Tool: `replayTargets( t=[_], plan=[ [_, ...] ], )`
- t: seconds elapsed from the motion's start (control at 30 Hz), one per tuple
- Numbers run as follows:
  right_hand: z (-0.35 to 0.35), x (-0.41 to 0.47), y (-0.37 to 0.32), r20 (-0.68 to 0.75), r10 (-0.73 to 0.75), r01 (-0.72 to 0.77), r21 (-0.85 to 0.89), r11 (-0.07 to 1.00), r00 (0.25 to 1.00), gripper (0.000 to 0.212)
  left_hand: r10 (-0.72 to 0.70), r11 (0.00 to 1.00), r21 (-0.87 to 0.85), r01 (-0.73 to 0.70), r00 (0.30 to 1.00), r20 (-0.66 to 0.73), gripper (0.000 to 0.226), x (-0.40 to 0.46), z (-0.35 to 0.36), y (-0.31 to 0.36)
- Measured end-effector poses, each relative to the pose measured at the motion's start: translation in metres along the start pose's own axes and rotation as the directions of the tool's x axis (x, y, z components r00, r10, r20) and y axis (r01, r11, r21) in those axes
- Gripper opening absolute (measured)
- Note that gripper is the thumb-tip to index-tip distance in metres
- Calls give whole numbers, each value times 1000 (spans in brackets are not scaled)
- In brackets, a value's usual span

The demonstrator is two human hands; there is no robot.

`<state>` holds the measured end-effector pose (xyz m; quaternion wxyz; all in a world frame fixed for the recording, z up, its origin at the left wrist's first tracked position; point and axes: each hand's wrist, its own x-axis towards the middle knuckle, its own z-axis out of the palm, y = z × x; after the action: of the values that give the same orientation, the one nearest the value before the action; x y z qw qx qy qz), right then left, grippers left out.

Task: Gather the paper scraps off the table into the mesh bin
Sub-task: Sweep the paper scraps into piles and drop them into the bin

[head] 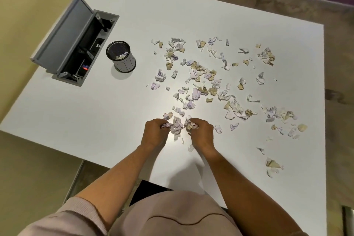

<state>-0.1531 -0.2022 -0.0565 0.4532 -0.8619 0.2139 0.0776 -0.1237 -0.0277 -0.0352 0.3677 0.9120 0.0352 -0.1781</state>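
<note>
Nearest the camera, both bare forearms reach out from pale pink sleeves over the near edge of the white table (80, 113). The left hand (155, 132) has its fingers curled round a small wad of crumpled paper, and the right hand (201, 132) likewise grips its own bunch; a loose clump of scraps (177, 125) lies on the table between the two hands, touching both. A few slips lie just beside the wrists.

Beyond the hands the paper scraps (210, 80) spread widely over the middle and right of the table, white, lilac-tinted and tan pieces, some torn flat, some crumpled, with outliers near the right edge and one small group at the near right. Well apart from them, to the far left, stands the mesh bin (122, 57), a small dark cylinder, upright, with a few scraps visible at its bottom.

The task looks barely begun: the bin holds only a little, both hands are loaded with a first handful or so, and by far the greater part of the litter is left to gather and carry across.

Past the bin, a grey cable box (74, 44) is sunk into the tabletop, its lid propped open and a small red light showing inside. The table is smooth and matte. Yellow walls stand to the left, a purple wall runs along the far side, and the floor is mottled brown.
</note>
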Motion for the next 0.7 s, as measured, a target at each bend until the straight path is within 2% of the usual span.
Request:
replayTargets(
  t=[0.1, 0.27, 0.53, 0.63, 0.7],
  plan=[
    [-6, 4, -4, 69, 154, -168, 305, 938, 986, 15, -91, 987, -140, 84, 995, -51, 5, 3, -8, 1],
    [-8, 9, -19, 185, 185, -260, 583, 770, 965, 15, -131, 965, -233, 122, 991, -21, 7, 16, -31, 2],
    [13, 29, -80, 257, 242, -350, 760, 547, 936, 17, -130, 904, -413, 112, 991, -16, 5, 47, -87, 2],
    [27, 38, -107, 271, 263, -369, 796, 479, 926, 26, -114, 924, -371, 96, 993, -27, 2, 66, -113, -6],
    [37, 44, -127, 278, 253, -366, 823, 435, 927, 25, -113, 929, -359, 91, 993, -41, 7, 83, -131, -12]
  ],
)
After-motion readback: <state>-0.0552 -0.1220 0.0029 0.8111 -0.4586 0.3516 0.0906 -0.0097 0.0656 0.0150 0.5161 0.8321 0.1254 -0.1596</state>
